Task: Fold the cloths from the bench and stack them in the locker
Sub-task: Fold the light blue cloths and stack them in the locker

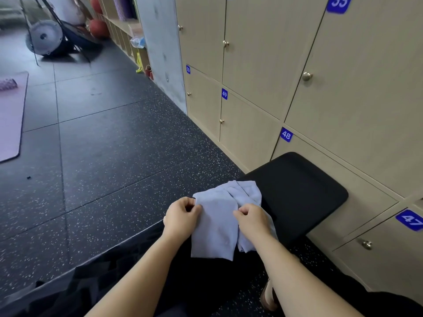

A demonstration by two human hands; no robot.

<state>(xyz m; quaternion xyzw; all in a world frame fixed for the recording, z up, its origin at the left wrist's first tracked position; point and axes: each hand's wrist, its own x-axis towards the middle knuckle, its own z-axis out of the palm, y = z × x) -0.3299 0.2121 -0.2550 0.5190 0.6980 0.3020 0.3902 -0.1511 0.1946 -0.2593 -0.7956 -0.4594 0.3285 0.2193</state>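
A pale blue cloth hangs crumpled between my hands, partly over the near end of the black padded bench. My left hand pinches the cloth's left upper corner with curled fingers. My right hand grips the cloth near its middle, where the fabric bunches up. The lower edge of the cloth hangs free above my dark-clothed lap. Beige lockers with blue number tags line the wall on the right; all doors in view are closed.
Locker 48 and locker 47 stand right behind the bench, each with a round metal knob. Dark speckled rubber floor spreads to the left. A pink mat lies far left; gym gear and shelves stand at the back.
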